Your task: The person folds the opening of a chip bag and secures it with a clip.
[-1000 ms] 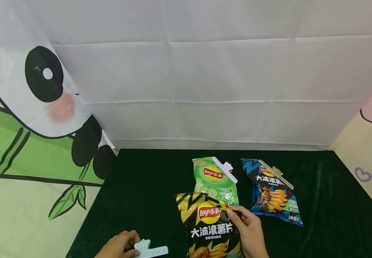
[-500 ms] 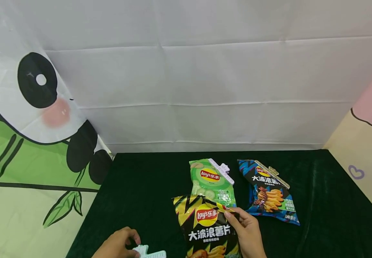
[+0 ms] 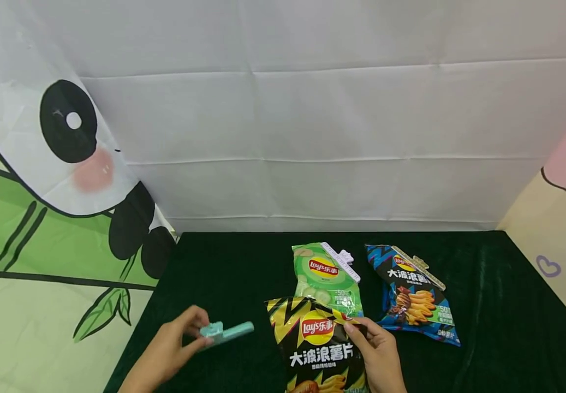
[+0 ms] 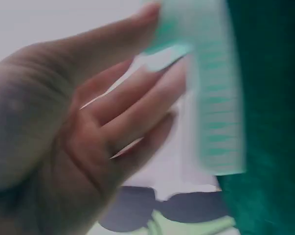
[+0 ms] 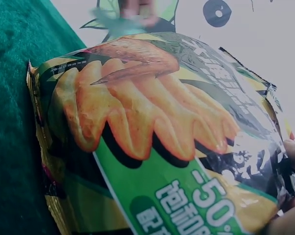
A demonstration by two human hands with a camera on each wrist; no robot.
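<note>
In the head view my left hand (image 3: 167, 345) pinches a mint-green bag clip (image 3: 236, 332) by its handle end, above the dark cloth. The left wrist view shows the clip (image 4: 218, 107) blurred, its long ridged bar pointing down from the thumb and fingers. My right hand (image 3: 381, 355) pinches the upper right corner of a black and yellow chip bag (image 3: 307, 360), held with its front showing. A gap separates clip and bag. The right wrist view is filled by the bag's lower front (image 5: 137, 112); fingertips show at its right edge.
Behind the black bag lies a green chip bag (image 3: 332, 281) with a white clip (image 3: 340, 262) across its corner. To its right is a blue chip bag (image 3: 410, 305) with a beige clip (image 3: 418, 267). A white cloth wall (image 3: 312, 191) rises behind the dark table (image 3: 233, 273).
My left hand has lifted the clip upward and turned it, so its bar now tilts up to the right. The right hand and black bag have stayed nearly still.
</note>
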